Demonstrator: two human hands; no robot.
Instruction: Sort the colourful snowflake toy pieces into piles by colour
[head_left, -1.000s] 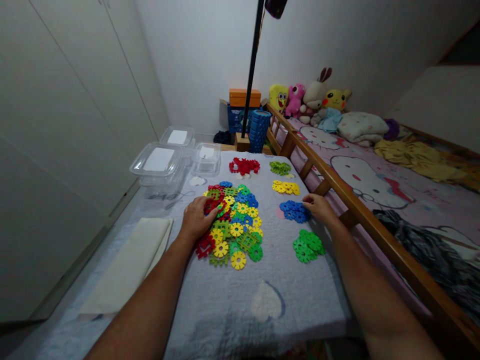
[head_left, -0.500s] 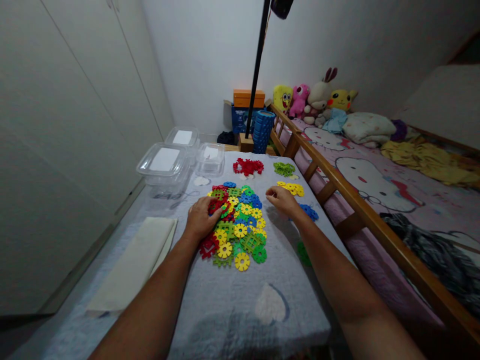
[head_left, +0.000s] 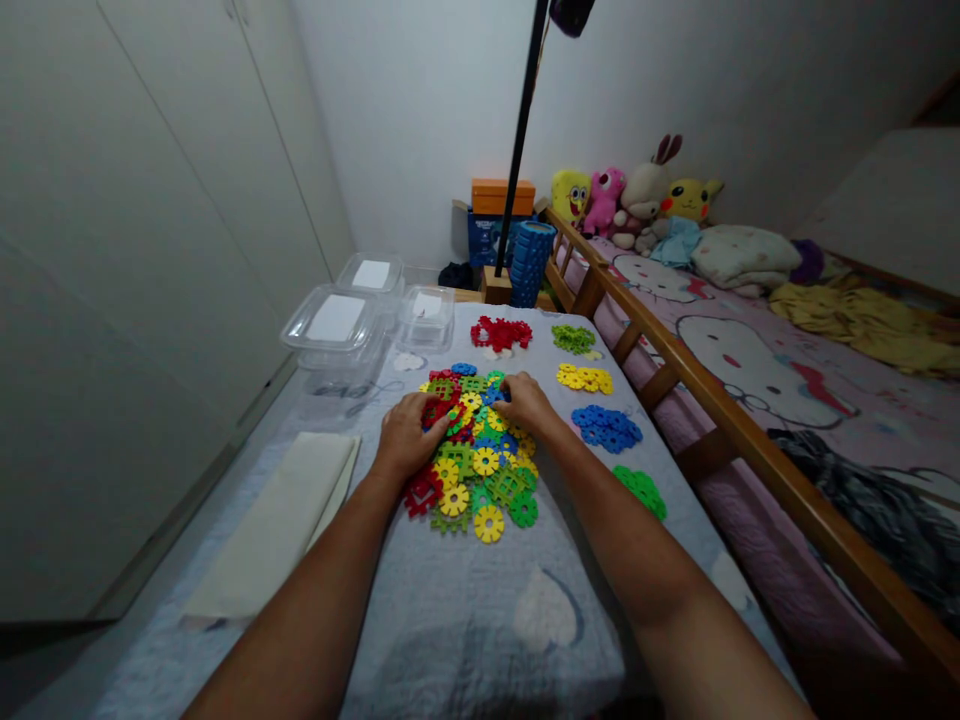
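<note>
A mixed heap of flat plastic building pieces lies on the cloth: yellow notched discs (head_left: pixel 488 523), green notched discs (head_left: pixel 523 509), blue discs, red square lattice pieces (head_left: pixel 424 491) and olive-green lattice pieces (head_left: pixel 506 484). My left hand (head_left: pixel 407 435) rests on the heap's left side over red pieces, thumb and fingers apart. At the heap's upper right, my right hand (head_left: pixel 525 402) has its fingertips closed on a blue disc (head_left: pixel 494 394), partly covered by the fingers. Single-colour piles stand to the right: red (head_left: pixel 501 334), light green (head_left: pixel 573 339), yellow (head_left: pixel 585 378), blue (head_left: pixel 607 428), green (head_left: pixel 640 491).
Clear lidded boxes (head_left: pixel 330 330) stand at the back left. A folded cream cloth (head_left: pixel 274 530) lies left of my left forearm. A black lamp pole (head_left: pixel 517 150) rises from a wooden block behind the table. The bed's wooden rail (head_left: pixel 697 400) borders the right side.
My right hand has moved left from beside the yellow pile onto the heap, uncovering the blue and green piles. My left hand has stayed on the heap. The view has shifted slightly.
</note>
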